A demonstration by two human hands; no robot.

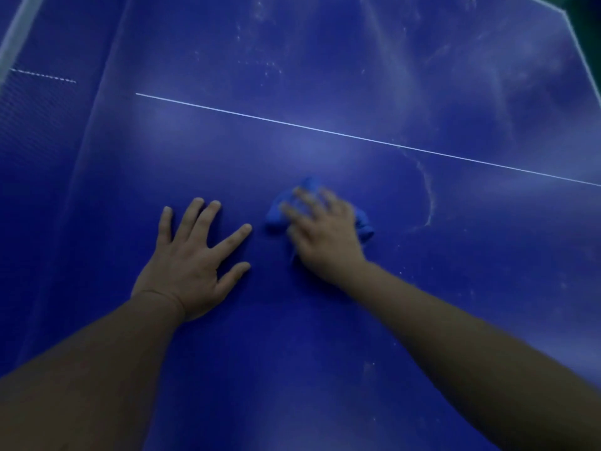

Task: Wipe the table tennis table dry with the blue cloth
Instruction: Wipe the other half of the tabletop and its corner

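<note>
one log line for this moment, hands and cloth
left hand: flat on table | right hand: pressing blue cloth, blurred | pale arc streak: right of cloth

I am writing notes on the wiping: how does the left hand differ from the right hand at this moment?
The left hand lies flat with spread fingers on the bare table; the right hand presses on the bunched blue cloth. The left hand looks sharp, the right hand blurred. Both are palm down.

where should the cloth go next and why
Probably sweep the blue cloth under the right hand rightwards over the curved pale streak; it lies near the cloth, while the left hand rests flat on the table.
</note>
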